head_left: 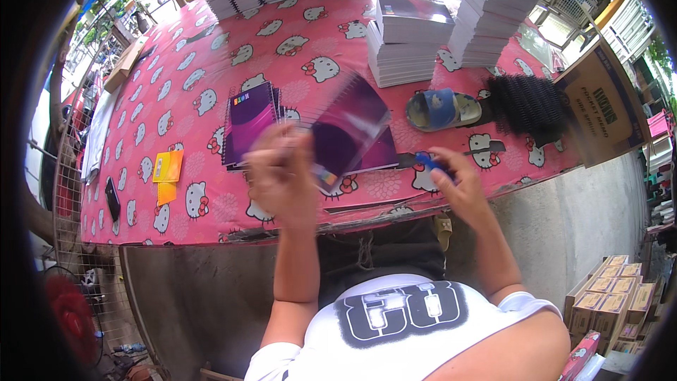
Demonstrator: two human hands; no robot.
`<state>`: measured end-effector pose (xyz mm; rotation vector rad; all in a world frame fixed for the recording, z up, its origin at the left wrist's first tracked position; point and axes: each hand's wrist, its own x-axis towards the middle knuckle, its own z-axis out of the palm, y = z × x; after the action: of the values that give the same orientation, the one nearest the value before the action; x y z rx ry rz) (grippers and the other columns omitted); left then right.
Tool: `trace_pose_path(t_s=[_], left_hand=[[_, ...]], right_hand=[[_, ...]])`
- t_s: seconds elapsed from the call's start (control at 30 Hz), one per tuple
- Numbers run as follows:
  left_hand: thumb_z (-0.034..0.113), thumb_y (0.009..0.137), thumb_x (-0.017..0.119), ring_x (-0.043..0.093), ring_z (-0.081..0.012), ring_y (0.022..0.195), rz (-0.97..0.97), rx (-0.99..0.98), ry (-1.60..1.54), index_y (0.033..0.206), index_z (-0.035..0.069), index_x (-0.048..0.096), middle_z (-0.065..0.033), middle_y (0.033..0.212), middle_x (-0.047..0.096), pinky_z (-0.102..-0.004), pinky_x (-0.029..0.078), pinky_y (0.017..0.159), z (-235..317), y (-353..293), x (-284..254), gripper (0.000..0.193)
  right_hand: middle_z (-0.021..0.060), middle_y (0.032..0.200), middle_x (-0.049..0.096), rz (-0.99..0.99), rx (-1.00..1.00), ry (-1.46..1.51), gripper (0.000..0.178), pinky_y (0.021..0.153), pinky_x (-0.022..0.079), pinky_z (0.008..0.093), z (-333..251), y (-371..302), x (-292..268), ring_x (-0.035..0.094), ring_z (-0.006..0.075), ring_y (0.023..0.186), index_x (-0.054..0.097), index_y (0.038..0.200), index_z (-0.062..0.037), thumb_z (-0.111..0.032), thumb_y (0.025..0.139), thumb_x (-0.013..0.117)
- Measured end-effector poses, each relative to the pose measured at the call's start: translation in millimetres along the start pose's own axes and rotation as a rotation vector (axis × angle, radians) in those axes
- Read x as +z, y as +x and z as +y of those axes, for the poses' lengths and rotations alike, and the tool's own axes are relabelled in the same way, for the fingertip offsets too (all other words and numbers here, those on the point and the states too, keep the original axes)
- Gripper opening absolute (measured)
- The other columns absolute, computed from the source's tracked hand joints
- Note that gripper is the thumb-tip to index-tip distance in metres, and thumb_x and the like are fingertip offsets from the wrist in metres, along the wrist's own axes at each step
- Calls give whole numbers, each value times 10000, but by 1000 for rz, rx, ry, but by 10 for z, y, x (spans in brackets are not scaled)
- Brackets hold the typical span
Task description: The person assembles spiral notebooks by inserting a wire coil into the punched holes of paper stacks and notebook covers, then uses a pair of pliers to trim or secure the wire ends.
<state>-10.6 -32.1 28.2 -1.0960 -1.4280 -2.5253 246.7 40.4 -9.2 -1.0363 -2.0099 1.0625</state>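
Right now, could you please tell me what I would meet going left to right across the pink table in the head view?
Black phone-like slab, small yellow-orange rectangular packet, dark-purple spiral notebooks lying flat, blurred, tilted purple spiral notebook, blue-patterned slipper-shaped object, heaped black spiral binding coils, brown cardboard box.

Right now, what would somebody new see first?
Probably the bright pink tablecloth with white cartoon cat faces, filling the middle. Next, the shiny purple spiral notebook, tilted beside the blurry left hand, and the small blue object in the right hand. A tall stack of white-paged books stands at the back right.
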Motion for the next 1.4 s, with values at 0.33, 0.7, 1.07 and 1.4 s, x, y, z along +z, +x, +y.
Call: trace_pose_path(t_s=[0.33, 0.7, 1.07, 1.4], left_hand=[[141, 862, 726, 640, -95, 749, 210, -181, 569, 785, 4, 606, -122, 880, 711, -226, 508, 688, -594, 579, -1072, 197], [30, 904, 626, 659, -207, 1004, 68, -130, 242, 1181, -46, 597, -166, 1126, 664, -303, 501, 934, -109, 550, -1035, 288], [292, 986, 524, 683, -280, 871, -599, -898, -238, 1235, -36, 489, -201, 1030, 650, -362, 566, 784, 249, -184, -727, 413], [17, 968, 495, 610, -105, 870, -381, -886, -198, 1324, 80, 395, -87, 1041, 618, -218, 504, 681, -567, -391, -111, 375]], right_hand=[[190, 1286, 478, -37, -432, -447, 427, 986, 401, 448, -210, 341, 488, 475, 364, 1173, 647, 1140, -100, -150, 728, 746], [110, 1136, 596, -637, -595, -671, 287, 813, 509, 389, -519, 1025, 1266, 586, 278, 1004, 732, 1002, -136, -112, 715, 730], [142, 935, 691, -560, -403, -343, 302, 761, 528, 387, -558, 1143, 1067, 670, 308, 826, 674, 1094, -62, -38, 794, 649], [132, 971, 612, -64, -503, -48, 435, 845, 507, 321, -413, 508, 716, 624, 216, 904, 576, 1146, -4, -38, 750, 752]])
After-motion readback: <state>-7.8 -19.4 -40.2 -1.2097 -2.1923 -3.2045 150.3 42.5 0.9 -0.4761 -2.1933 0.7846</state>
